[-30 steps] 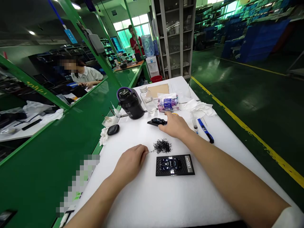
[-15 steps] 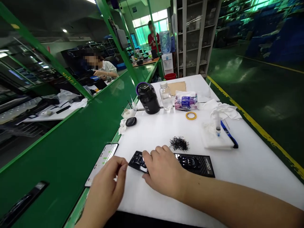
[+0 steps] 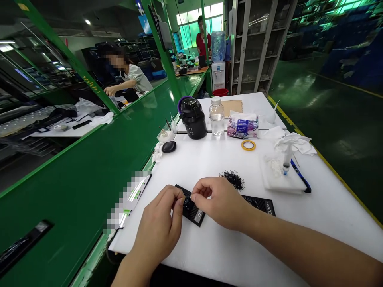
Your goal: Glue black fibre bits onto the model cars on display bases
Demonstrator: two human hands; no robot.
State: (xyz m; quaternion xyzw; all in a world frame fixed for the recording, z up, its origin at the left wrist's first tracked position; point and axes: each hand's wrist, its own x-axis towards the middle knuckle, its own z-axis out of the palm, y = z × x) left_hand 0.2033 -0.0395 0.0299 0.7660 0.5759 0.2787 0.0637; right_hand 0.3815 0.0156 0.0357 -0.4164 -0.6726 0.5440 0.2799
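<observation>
Both my hands meet over a small dark model car on a black carbon-pattern base plate [image 3: 194, 213] near the table's front edge. My left hand [image 3: 160, 229] curls its fingers against the car's left side. My right hand [image 3: 220, 203] pinches at the car from the right with thumb and forefinger; the car is mostly hidden between the fingers. A second black base plate [image 3: 263, 204] lies just behind my right wrist. A small heap of thin black pieces [image 3: 233, 179] sits just beyond my right hand.
On the white table [image 3: 227, 255]: a phone [image 3: 131, 197] at the left edge, a black jar [image 3: 194, 119], clear bottle [image 3: 216, 116], tissue pack [image 3: 242, 126], yellow tape ring [image 3: 248, 145], a syringe [image 3: 287, 161] on a white pad, a blue pen [image 3: 301, 176]. A seated person [image 3: 128, 75] works behind the green divider; another stands far back.
My right hand brought the far car plate from near the jar to the front edge. Both hands now close on the car. The camera view shifted left and down.
</observation>
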